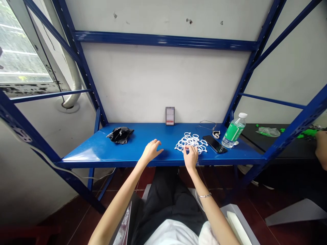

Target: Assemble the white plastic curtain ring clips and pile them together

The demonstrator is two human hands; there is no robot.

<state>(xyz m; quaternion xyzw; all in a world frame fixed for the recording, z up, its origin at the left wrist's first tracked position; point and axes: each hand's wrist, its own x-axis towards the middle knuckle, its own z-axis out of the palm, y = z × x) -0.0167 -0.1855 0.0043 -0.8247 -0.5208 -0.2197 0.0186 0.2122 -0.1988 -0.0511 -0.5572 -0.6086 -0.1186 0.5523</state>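
A loose pile of white plastic rings (189, 136) with small tabs lies on the blue table, right of its middle. My right hand (191, 158) is at the near edge of this pile. Its fingers are bent and pinched together on a white ring, partly hidden by the hand itself. To the left of the pile, my left hand (151, 150) hovers over the table near its front edge, thumb apart from the fingers and nothing in it.
A crumpled black plastic bag (121, 135) lies on the table's left. A phone-like device (170, 116) leans against the wall. Right of the rings are a black phone (215, 144), glasses (208, 126), a white cable (216, 134) and a water bottle (233, 131). Blue posts frame the table (102, 154); another person's hand (321, 149) shows far right.
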